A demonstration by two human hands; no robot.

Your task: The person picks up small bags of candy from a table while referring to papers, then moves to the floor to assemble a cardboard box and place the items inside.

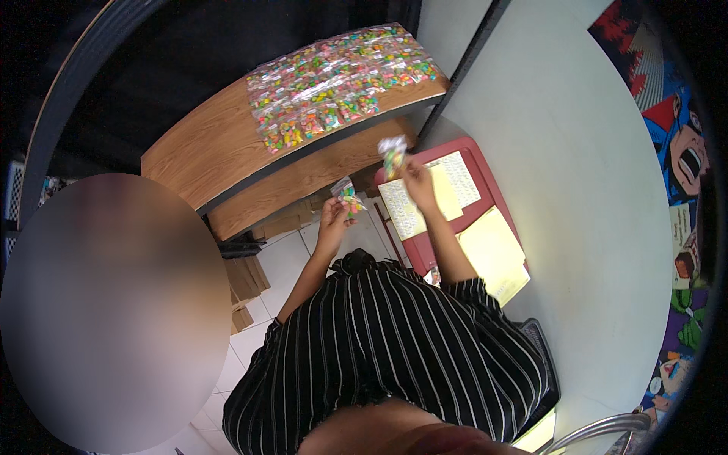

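Observation:
My left hand (333,223) pinches a small clear plastic bag (351,200) of colourful pieces, perhaps candy, in front of the lower shelf. Farther right, my right hand (419,183) holds up a second clear bag (392,158), blurred, with similar pieces inside. Below that hand lie label sheets (405,211) with rows of small printed labels and a yellow sheet (446,190), all on a red tabletop (483,196). Beyond both hands, many filled bags (335,79) lie in close rows on a wooden shelf (199,136).
A lower wooden shelf (318,175) runs beneath the upper one. More yellow sheets (495,253) overlap the red tabletop's near edge. A pale wall (580,187) bounds the right side. Cardboard (245,278) lies on the white tiled floor (284,264). A blurred oval hides the left.

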